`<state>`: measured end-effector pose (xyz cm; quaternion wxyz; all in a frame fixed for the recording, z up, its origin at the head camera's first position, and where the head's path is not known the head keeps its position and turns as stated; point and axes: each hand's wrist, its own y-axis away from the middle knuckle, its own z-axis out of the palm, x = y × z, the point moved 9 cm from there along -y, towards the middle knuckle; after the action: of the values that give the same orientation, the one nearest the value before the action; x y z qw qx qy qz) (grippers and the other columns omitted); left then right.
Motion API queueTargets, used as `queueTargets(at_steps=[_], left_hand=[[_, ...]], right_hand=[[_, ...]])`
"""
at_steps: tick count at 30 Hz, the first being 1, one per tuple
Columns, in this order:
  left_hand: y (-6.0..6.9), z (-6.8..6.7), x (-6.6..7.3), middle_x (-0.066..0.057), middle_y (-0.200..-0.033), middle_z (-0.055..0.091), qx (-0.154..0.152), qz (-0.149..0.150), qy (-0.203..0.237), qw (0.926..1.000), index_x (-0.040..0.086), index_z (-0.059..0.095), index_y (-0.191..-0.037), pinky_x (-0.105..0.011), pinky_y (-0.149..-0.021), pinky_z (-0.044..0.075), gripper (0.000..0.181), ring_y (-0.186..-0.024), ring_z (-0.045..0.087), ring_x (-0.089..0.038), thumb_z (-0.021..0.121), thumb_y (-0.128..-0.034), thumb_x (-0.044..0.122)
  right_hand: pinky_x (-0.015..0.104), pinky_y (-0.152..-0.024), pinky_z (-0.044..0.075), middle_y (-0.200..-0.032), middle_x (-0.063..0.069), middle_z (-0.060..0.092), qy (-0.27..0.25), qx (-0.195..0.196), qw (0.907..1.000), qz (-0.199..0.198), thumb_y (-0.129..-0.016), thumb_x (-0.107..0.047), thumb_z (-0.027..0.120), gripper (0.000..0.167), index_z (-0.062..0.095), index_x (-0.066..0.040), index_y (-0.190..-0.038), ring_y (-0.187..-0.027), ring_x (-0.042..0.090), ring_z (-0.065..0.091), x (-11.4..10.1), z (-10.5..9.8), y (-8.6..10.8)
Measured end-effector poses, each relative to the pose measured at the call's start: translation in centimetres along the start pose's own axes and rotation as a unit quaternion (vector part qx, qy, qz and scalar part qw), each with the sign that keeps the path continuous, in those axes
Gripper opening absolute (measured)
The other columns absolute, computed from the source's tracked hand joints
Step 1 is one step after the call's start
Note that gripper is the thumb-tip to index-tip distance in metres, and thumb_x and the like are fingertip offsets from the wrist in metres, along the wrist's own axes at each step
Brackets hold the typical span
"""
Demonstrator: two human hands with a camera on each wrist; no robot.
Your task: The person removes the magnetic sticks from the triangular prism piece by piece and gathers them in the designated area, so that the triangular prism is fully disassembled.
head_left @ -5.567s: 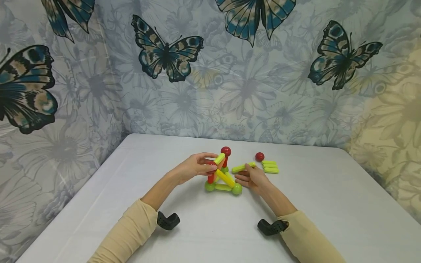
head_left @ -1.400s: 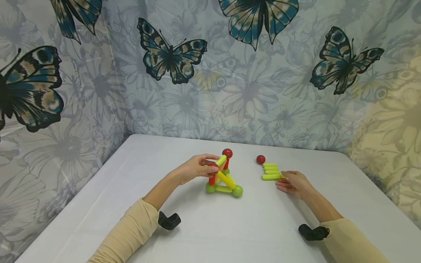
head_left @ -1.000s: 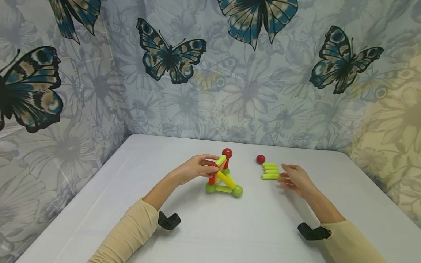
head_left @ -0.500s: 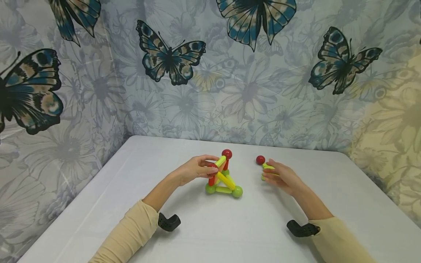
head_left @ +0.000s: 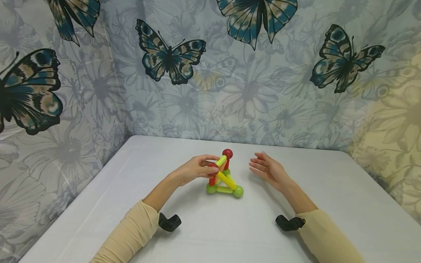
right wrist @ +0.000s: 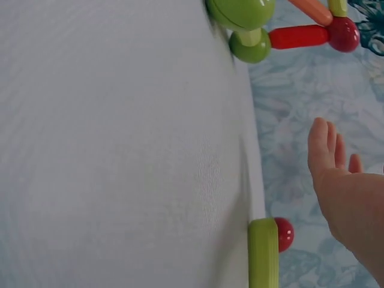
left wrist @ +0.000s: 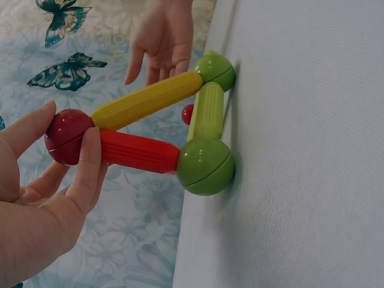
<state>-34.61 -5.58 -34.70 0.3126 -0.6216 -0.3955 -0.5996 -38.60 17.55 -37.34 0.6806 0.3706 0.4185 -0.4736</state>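
A toy frame of magnetic sticks and balls stands on the table, with green balls (head_left: 238, 191) at its base and red balls on top. My left hand (head_left: 194, 171) pinches the near red ball (left wrist: 69, 137) between thumb and fingers. A yellow stick (left wrist: 147, 101) and a red stick (left wrist: 139, 151) run from that ball down to green balls. To the right of the frame, my right hand (head_left: 271, 171) is in the air, fingers fairly straight, holding nothing. In the head view it hides most of the loose pieces behind it.
In the right wrist view, a loose light green stick (right wrist: 264, 253) lies on the white table (head_left: 210, 233) beside a loose red ball (right wrist: 284, 234). A wall with butterfly-printed covering (head_left: 250, 95) rises behind the table.
My right hand set a light green stick beside the others, let go, and moved left past them towards the frame. My left hand has stayed on the red ball throughout.
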Motion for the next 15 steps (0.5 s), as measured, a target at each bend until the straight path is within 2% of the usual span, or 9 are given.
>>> queueTargets(at_steps=[3, 6, 13, 15], left_hand=[[0.0, 0.0, 0.0, -0.015, -0.121, 0.056, -0.001, 0.000, 0.001, 1.0000, 0.005, 0.047, -0.137, -0.034, -0.089, 0.051, 0.047, -0.101, 0.061, -0.023, 0.063, -0.0928, 0.010], [0.0, 0.0, 0.0, -0.016, -0.121, 0.055, -0.002, 0.000, 0.003, 1.0000, 0.005, 0.047, -0.137, -0.034, -0.089, 0.051, 0.047, -0.101, 0.061, -0.023, 0.063, -0.0927, 0.010], [0.0, -0.1, 0.0, -0.016, -0.122, 0.056, 0.002, -0.003, 0.003, 1.0000, 0.006, 0.049, -0.137, -0.034, -0.089, 0.051, 0.047, -0.102, 0.061, -0.024, 0.064, -0.0923, 0.010], [0.0, -0.1, 0.0, -0.016, -0.122, 0.056, 0.000, -0.004, 0.004, 1.0000, 0.006, 0.049, -0.137, -0.034, -0.089, 0.051, 0.047, -0.102, 0.061, -0.024, 0.063, -0.0925, 0.011]], right_hand=[[0.037, -0.097, 0.044, -0.120, 0.012, 0.050, 0.019, -0.006, 0.9997, -0.010, -0.101, -0.034, 0.045, 0.043, 0.037, -0.004, -0.132, -0.104, 0.021, 0.060, -0.1, 0.9, -0.6], [0.036, -0.098, 0.043, -0.127, 0.016, 0.046, 0.035, -0.018, 0.9990, -0.019, -0.103, -0.031, 0.042, 0.040, 0.036, -0.006, -0.133, -0.105, 0.020, 0.059, -0.2, 2.0, -1.1], [0.037, -0.103, 0.038, -0.141, 0.021, 0.032, 0.039, -0.037, 0.9980, -0.033, -0.103, -0.031, 0.041, 0.055, 0.023, -0.001, -0.145, -0.110, 0.020, 0.054, -0.3, 4.5, -1.9], [0.038, -0.104, 0.036, -0.145, 0.022, 0.028, 0.037, -0.040, 0.9979, -0.035, -0.104, -0.030, 0.040, 0.057, 0.020, 0.000, -0.148, -0.120, 0.027, 0.048, -0.3, 5.0, -2.1]])
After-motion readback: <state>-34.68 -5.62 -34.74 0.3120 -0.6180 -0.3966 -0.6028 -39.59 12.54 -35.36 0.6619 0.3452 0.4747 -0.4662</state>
